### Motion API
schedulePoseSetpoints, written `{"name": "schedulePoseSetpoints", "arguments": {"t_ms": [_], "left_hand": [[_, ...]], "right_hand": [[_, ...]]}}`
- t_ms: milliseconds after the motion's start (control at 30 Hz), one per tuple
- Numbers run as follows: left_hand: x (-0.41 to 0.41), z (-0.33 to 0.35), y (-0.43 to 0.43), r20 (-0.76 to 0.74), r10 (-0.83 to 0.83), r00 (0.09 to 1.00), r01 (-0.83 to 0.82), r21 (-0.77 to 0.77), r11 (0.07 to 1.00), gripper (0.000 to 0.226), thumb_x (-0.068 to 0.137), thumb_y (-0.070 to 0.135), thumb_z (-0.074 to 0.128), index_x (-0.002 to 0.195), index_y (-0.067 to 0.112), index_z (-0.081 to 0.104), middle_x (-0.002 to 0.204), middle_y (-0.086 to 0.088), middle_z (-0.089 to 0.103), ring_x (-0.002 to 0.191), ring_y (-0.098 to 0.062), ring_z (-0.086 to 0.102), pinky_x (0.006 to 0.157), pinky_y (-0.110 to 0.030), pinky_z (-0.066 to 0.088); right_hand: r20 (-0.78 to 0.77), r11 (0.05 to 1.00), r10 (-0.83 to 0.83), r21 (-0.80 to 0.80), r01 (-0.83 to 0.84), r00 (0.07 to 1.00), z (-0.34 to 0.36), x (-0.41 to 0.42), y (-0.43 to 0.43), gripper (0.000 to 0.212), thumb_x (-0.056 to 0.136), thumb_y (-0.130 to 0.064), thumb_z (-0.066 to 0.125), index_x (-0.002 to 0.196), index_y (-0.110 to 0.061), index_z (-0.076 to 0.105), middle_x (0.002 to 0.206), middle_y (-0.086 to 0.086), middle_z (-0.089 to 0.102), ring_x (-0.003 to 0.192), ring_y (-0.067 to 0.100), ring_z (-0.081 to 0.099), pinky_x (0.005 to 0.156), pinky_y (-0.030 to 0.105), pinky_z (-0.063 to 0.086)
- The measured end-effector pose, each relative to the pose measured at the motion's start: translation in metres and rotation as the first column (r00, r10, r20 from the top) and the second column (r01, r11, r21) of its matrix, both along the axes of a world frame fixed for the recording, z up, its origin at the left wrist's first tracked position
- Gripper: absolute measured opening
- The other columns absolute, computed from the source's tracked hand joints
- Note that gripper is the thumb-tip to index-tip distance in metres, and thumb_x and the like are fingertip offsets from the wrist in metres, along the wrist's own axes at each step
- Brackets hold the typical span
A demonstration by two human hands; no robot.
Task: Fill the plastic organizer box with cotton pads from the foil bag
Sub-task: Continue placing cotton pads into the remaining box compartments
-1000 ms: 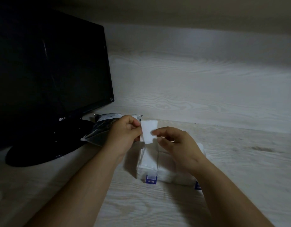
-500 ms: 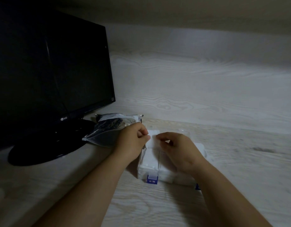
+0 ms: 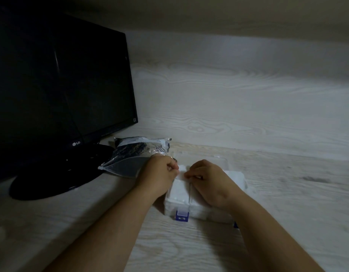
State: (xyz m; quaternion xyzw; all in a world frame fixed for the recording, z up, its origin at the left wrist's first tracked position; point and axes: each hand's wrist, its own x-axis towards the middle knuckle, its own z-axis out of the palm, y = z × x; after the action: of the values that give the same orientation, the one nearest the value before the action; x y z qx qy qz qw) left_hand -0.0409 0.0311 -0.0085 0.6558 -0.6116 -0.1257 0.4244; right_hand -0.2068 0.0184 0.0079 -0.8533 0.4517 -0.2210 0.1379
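A clear plastic organizer box with blue latches sits on the wooden desk, its compartments packed with white cotton pads. My left hand and my right hand meet over the box's back left compartment. Both pinch one white cotton pad between them, low against the box. The foil bag lies flat just left of the box, behind my left hand. The box's open clear lid lies behind my hands.
A black LG monitor on a round black base stands at the left, close to the foil bag. A pale wood-grain wall rises behind the desk.
Both hands have lowered the cotton pad from above the box down to its back left compartment. The pad, held up and flat before, is now mostly hidden between the fingers.
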Motion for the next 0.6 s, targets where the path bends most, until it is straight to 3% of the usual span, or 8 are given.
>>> {"name": "schedulePoseSetpoints", "arguments": {"t_ms": [100, 267, 400, 533, 600], "left_hand": [[0.0019, 0.0017, 0.0007, -0.04, -0.019, 0.999, 0.021, 0.057, 0.998, 0.015, 0.082, 0.014, 0.07, 0.081, 0.029, 0.071, 0.073, 0.013, 0.062, 0.073, -0.007, 0.06, 0.073, -0.021, 0.048], [0.0052, 0.0068, 0.0039, -0.109, -0.039, 0.993, 0.053, 0.13, 0.99, 0.029, 0.078, 0.008, 0.063, 0.098, 0.025, 0.075, 0.091, 0.007, 0.069, 0.09, -0.007, 0.064, 0.086, -0.024, 0.051], [0.0061, 0.0065, 0.0044, -0.102, -0.042, 0.994, 0.056, 0.138, 0.989, 0.03, 0.08, 0.007, 0.062, 0.102, 0.024, 0.074, 0.094, 0.009, 0.066, 0.095, -0.007, 0.062, 0.09, -0.025, 0.05], [0.0065, 0.0065, 0.0033, -0.15, -0.042, 0.988, 0.058, 0.103, 0.993, 0.01, 0.085, 0.015, 0.069, 0.09, 0.02, 0.076, 0.083, 0.007, 0.07, 0.085, -0.009, 0.065, 0.083, -0.025, 0.051], [0.0059, 0.0078, 0.0023, -0.18, -0.039, 0.983, 0.055, 0.088, 0.995, 0.019, 0.088, 0.025, 0.065, 0.073, 0.016, 0.073, 0.073, 0.005, 0.07, 0.076, -0.012, 0.065, 0.075, -0.028, 0.049]], "right_hand": [[-0.014, 1.0, 0.017, -0.001, -0.017, 1.0, 0.0026, -0.0003, 0.0017, 0.029, 0.094, -0.012, 0.053, 0.113, -0.02, 0.073, 0.122, 0.0, 0.064, 0.112, 0.02, 0.059, 0.099, 0.025, 0.04], [0.026, 0.997, -0.033, 0.073, 0.031, 0.999, 0.0081, -0.0048, 0.0048, 0.03, 0.095, -0.01, 0.046, 0.106, -0.024, 0.07, 0.114, -0.004, 0.068, 0.099, 0.013, 0.059, 0.079, 0.018, 0.039], [0.046, 0.996, -0.029, 0.083, 0.025, 0.998, 0.0081, -0.0042, 0.0057, 0.032, 0.094, -0.007, 0.046, 0.1, -0.023, 0.072, 0.113, -0.006, 0.068, 0.103, 0.012, 0.059, 0.083, 0.016, 0.038], [0.081, 0.997, -0.014, 0.079, 0.007, 0.997, 0.0081, -0.0039, 0.0072, 0.035, 0.089, -0.002, 0.045, 0.1, -0.021, 0.074, 0.115, -0.008, 0.067, 0.108, 0.01, 0.057, 0.088, 0.016, 0.038], [0.093, 0.997, -0.003, 0.074, -0.004, 0.996, 0.0083, -0.0049, 0.0076, 0.034, 0.09, -0.003, 0.046, 0.101, -0.02, 0.074, 0.117, -0.007, 0.066, 0.109, 0.011, 0.057, 0.091, 0.017, 0.039]]}}
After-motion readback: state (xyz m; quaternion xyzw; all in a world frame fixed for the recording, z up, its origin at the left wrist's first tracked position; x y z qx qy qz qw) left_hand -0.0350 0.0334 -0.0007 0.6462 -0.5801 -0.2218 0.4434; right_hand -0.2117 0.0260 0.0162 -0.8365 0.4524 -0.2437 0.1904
